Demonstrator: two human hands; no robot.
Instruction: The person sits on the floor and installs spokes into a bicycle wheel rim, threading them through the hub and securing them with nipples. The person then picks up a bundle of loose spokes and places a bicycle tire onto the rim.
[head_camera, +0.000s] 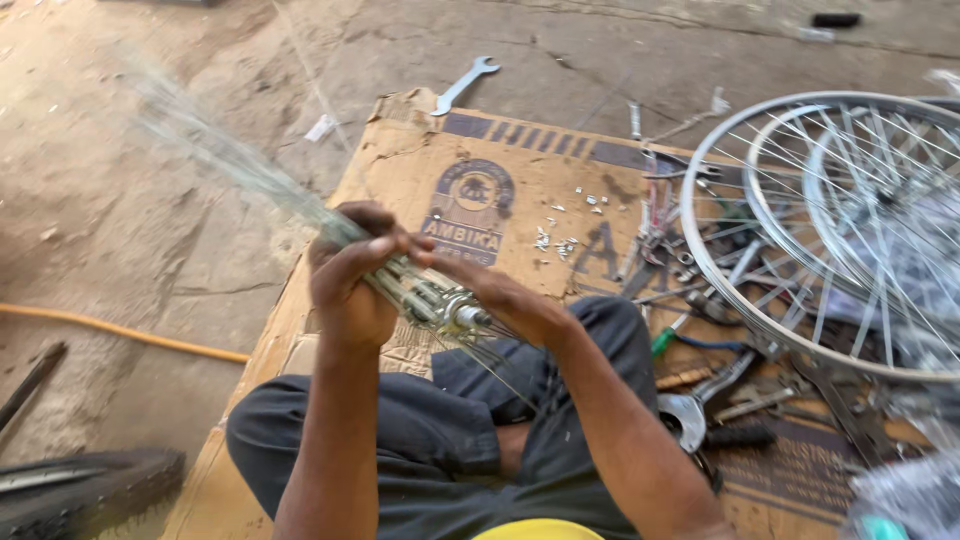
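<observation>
Wheel rims (800, 330) right, on cardboard (400, 170)

— Your left hand (352, 285) covers the middle of the spoke bundle (250, 175) — can you see its far end?

— No, it smears into blur toward the upper left. The hub (455, 310) is half hidden by your right hand (505, 300).

— And the wheel rims (800, 330)?

— Cut off at the right edge; you can't count them. The tyre (90, 490) runs off the bottom left, and the small bits (560, 235) on the cardboard (400, 160) are too tiny to identify.

- A spanner (465, 84) lay on the floor (150, 220).
- Wheel rims (830, 220) rested on flattened cardboard (410, 170).
- A yellow hose (120, 332) crossed the floor.
</observation>
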